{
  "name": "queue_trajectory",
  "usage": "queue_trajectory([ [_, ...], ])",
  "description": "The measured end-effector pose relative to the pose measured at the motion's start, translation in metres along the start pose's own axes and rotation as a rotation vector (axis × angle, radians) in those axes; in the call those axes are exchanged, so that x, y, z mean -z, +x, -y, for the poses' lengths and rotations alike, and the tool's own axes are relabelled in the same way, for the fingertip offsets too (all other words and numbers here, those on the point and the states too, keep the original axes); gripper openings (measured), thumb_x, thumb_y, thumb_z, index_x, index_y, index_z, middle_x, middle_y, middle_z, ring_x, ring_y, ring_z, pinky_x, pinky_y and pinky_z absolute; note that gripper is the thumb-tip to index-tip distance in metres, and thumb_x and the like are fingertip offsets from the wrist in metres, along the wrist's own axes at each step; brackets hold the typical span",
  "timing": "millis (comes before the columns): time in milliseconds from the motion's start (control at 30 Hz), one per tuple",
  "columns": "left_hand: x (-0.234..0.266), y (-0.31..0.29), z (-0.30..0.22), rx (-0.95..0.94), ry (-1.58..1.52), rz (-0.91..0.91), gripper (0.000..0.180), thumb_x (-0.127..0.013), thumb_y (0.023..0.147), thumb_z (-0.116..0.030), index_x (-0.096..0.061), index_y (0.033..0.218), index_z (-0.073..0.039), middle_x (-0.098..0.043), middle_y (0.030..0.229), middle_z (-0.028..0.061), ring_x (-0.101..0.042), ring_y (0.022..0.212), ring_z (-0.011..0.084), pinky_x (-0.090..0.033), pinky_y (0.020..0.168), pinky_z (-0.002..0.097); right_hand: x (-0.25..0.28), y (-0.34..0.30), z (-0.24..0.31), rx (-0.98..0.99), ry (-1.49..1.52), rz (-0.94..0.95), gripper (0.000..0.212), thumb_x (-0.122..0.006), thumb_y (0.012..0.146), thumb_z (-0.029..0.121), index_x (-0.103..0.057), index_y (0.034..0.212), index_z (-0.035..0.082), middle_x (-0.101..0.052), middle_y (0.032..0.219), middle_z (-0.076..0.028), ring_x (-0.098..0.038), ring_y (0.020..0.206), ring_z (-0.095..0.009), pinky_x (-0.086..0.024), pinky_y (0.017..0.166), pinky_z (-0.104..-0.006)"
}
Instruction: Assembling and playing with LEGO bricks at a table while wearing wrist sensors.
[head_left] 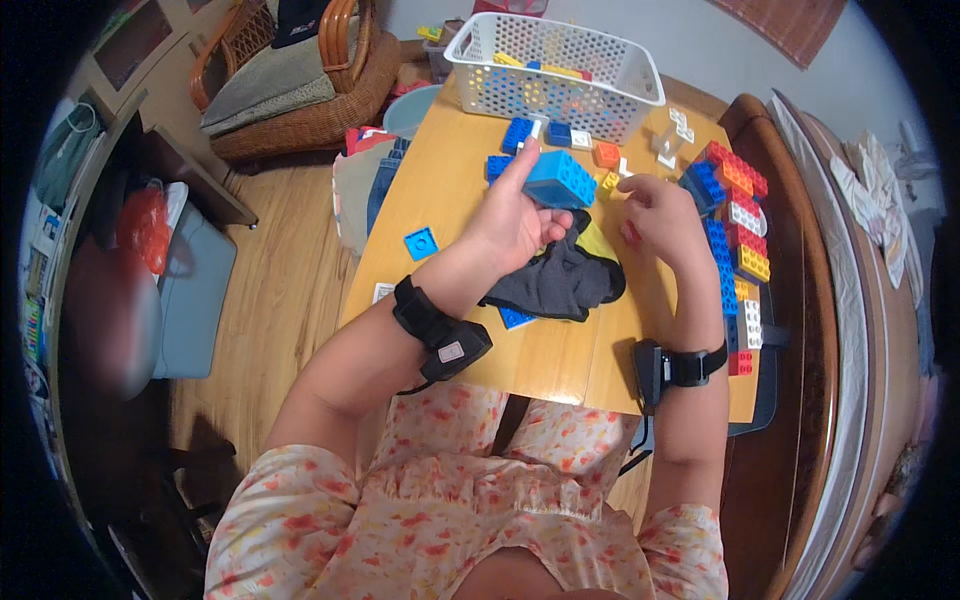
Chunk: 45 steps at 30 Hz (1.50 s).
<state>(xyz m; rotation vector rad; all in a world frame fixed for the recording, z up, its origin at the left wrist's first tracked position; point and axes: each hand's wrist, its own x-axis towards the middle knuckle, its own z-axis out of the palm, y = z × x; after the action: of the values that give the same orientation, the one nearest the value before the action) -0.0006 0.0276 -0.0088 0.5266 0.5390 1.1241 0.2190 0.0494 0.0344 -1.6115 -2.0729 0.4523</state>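
My left hand [510, 222] is closed around a light blue toy building brick [560, 180] with studs on top, the thumb along its left side and the fingers curled below it. To the right of the brick hovers my right hand [665, 220], its fingers bent and the thumb apart from them, with nothing plainly held. Below the two hands lies a crumpled dark grey and yellow cloth [565, 275]. Part of a blue brick [517, 318] sticks out from under it. A small yellow brick [608, 184] sits between the hands.
A white perforated basket [555, 105] with bricks inside stands at the wooden table's [400, 240] far end. Several bricks lie before it, including an orange brick [606, 154]. Stacked red, blue, yellow and white bricks [745, 235] line the right edge. A flat blue piece [421, 243] lies left.
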Motion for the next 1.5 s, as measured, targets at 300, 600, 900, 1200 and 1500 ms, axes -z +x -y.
queue_trajectory([
  [300,0.004,0.003,0.001,0.009,-0.004,0.019,0.056,-0.048,0.093,-0.064,-0.058,0.105,-0.011,-0.067,0.089,0.009,-0.06,0.061,0.0199,-0.047,0.048,0.0277,-0.003,-0.005,0.007,0.009,-0.165,0.303,0.042,-0.074,0.074,0.018,-0.067,0.113,0.004,-0.07,0.102,-0.016,-0.069,0.094,-0.028,-0.054,0.079,-0.0354],
  [600,0.0,0.004,0.005,0.02,0.101,-0.001,0.058,-0.042,0.095,-0.065,-0.059,0.106,-0.01,-0.066,0.088,0.0064,-0.059,0.061,0.0169,-0.045,0.049,0.0265,-0.014,-0.011,0.029,0.257,0.908,-0.195,0.043,-0.077,0.079,-0.001,-0.063,0.119,0.0,-0.062,0.12,-0.01,-0.064,0.102,-0.02,-0.054,0.092,-0.0338],
  [900,-0.003,0.004,0.011,0.04,0.174,0.066,0.062,-0.037,0.097,-0.065,-0.061,0.109,-0.009,-0.064,0.084,0.003,-0.057,0.06,0.0149,-0.043,0.047,0.0253,-0.027,-0.021,0.037,0.449,0.768,-0.209,0.052,-0.079,0.074,-0.001,-0.063,0.124,0.002,-0.067,0.116,-0.012,-0.066,0.101,-0.017,-0.053,0.091,-0.0314],
  [1200,-0.006,0.002,0.011,0.033,0.162,0.021,0.064,-0.036,0.097,-0.066,-0.061,0.108,-0.009,-0.063,0.084,0.0037,-0.055,0.06,0.015,-0.043,0.048,0.0247,-0.023,-0.024,0.036,0.556,0.429,-0.309,0.047,-0.081,0.074,0.009,-0.068,0.12,0.01,-0.072,0.107,-0.01,-0.069,0.095,-0.02,-0.053,0.085,-0.0312],
  [1500,-0.003,0.003,0.009,0.046,0.154,0.028,0.058,-0.036,0.099,-0.062,-0.06,0.11,-0.01,-0.064,0.084,0.0033,-0.056,0.06,0.0154,-0.043,0.049,0.0262,-0.024,-0.026,0.042,0.547,0.373,-0.315,0.047,-0.081,0.074,0.008,-0.069,0.12,0.01,-0.072,0.104,-0.009,-0.069,0.092,-0.019,-0.053,0.082,-0.0298],
])
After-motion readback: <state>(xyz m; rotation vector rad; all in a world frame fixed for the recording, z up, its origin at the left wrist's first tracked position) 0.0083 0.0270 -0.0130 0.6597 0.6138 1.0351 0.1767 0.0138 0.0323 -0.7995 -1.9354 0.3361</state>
